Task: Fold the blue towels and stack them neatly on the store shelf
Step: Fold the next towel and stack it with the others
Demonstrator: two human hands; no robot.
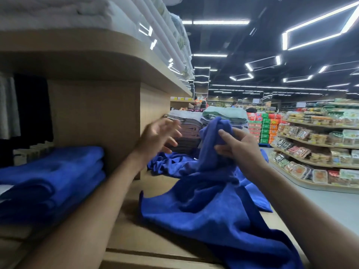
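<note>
Head view: right hand grips a bunched part of a loose blue towel, lifted above the wooden shelf; the rest trails down onto the shelf surface. Left hand hangs open beside it, fingers spread, touching nothing. Folded blue towels sit stacked at left. More blue cloth lies crumpled behind. Grey and green towel piles beyond.

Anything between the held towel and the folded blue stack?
Only the left forearm, which crosses the shelf between the towel, gripped by the right hand, and the stack. Nothing else visible.
</note>
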